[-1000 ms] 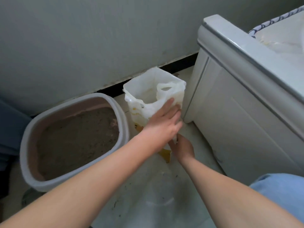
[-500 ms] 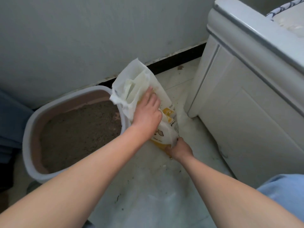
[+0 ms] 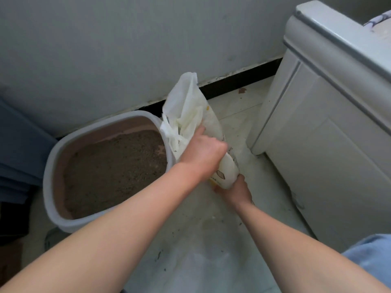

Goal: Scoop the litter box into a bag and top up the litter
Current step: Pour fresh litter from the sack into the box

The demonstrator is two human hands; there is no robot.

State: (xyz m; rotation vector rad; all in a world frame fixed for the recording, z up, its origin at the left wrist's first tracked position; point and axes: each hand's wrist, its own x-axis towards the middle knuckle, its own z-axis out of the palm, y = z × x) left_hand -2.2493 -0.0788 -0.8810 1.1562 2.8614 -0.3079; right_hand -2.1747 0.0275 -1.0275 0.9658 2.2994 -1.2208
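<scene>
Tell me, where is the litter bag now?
In the head view the litter bag is mid-frame, tilted beside the right rim of the litter box, left of the white cabinet; the left hand grips its upper part, the right hand its bottom.

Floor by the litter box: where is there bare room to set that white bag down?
Bare tile lies behind the litter bag, between the dark baseboard and the white cabinet. Another patch, flecked with grains, lies between the two forearms. Crowded: beside the litter box rim, where the left hand and right hand hold the bag.
</scene>
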